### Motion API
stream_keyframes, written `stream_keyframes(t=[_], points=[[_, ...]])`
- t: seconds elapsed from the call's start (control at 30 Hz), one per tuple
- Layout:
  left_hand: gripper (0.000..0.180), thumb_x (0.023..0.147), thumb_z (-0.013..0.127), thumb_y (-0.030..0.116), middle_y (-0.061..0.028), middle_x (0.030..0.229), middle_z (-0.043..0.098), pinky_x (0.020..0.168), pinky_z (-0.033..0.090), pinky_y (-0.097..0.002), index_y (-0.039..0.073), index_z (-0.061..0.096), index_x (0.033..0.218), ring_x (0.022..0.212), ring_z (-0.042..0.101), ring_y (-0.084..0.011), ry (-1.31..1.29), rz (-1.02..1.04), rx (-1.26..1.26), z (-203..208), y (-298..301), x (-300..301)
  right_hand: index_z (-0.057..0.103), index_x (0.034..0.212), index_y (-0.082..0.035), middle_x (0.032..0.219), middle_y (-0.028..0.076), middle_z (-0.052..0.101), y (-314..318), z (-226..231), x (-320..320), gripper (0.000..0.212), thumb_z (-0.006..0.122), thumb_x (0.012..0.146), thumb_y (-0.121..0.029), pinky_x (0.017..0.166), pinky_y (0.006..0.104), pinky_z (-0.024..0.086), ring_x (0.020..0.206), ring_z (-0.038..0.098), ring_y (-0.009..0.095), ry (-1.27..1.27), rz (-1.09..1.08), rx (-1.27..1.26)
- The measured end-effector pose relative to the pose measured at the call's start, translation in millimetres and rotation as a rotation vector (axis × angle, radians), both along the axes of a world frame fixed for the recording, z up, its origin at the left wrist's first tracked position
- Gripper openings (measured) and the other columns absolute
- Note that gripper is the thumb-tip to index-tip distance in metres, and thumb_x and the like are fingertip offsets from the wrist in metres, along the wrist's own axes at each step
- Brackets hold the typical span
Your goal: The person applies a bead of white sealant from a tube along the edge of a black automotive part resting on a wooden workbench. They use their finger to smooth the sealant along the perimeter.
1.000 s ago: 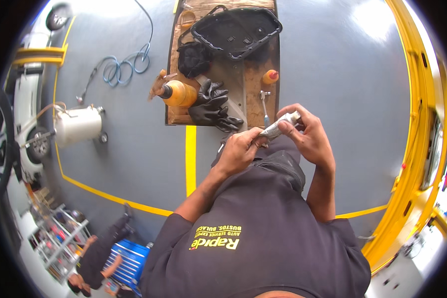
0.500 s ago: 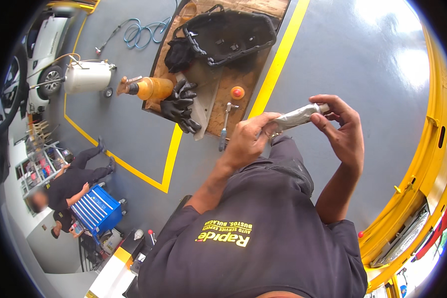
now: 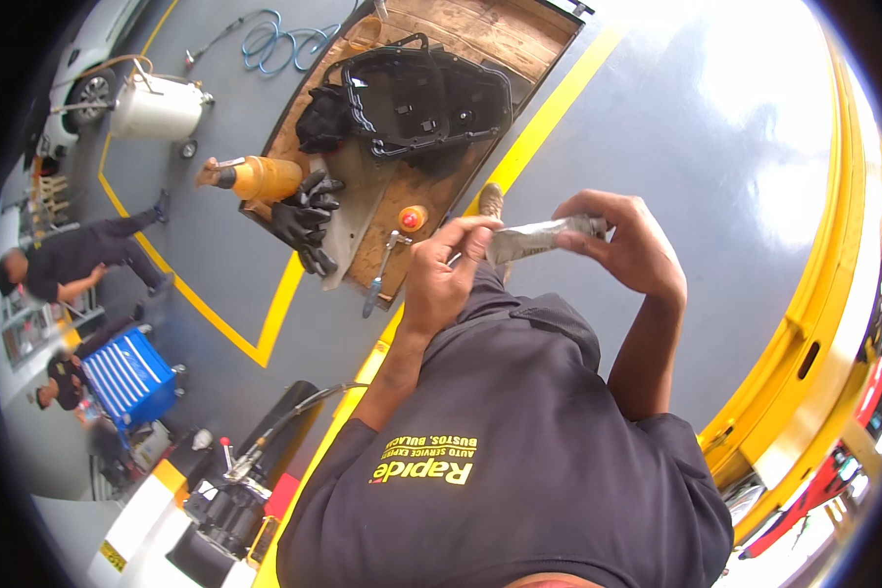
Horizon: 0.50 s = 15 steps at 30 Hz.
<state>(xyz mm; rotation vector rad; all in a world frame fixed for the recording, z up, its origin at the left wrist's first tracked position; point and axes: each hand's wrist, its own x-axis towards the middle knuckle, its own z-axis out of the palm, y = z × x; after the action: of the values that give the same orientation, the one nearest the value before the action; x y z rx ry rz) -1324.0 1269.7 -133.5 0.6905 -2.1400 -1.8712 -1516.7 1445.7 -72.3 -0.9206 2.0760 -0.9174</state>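
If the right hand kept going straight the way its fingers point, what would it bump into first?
The right hand would first meet the silver tube it holds, then probably the left hand at the tube's other end, though depth is hard to judge here.

I can't see either end of the silver tube (image 3: 534,241) clearly: the fingers of the left hand (image 3: 443,274) cover one, those of the right hand (image 3: 632,250) the other, and its print is too small for me to read. The black pan (image 3: 421,103) hides part of the black cloth (image 3: 321,120). I can't count the overlapping gloves (image 3: 302,218). My upper edge cuts off the wooden bench (image 3: 505,37); the dark rim crops the white car (image 3: 93,44). Small items beside the blue tool cabinet (image 3: 129,377) blur together.
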Motion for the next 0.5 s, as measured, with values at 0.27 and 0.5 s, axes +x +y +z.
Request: stream_keyframes(t=[0.27,0.5], points=[[0.024,0.109,0.058,0.017,-0.0063,0.108,0.075,0.087,0.055,-0.0264,0.001,0.068,0.123,0.092,0.067,-0.0096,-0.062,0.410,0.208,-57,-51,-55,0.073,0.114,0.004,0.089,0.007,0.073,-87,-87,-160,0.035,0.069,0.102,-0.029,0.067,0.0286,0.050,0.076,0.063,0.012,-0.173,-0.547,-0.174],[0.023,0.107,0.061,0.017,-0.0070,0.107,0.077,0.087,0.056,-0.0278,0.000,0.069,0.119,0.093,0.070,-0.0108,-0.154,0.622,0.121,-83,-83,-83,0.071,0.118,-0.001,0.097,0.013,0.075,-170,-241,-296,0.031,0.066,0.101,-0.026,0.077,0.0369,0.056,0.086,0.071,0.025,0.000,-0.454,0.030]])
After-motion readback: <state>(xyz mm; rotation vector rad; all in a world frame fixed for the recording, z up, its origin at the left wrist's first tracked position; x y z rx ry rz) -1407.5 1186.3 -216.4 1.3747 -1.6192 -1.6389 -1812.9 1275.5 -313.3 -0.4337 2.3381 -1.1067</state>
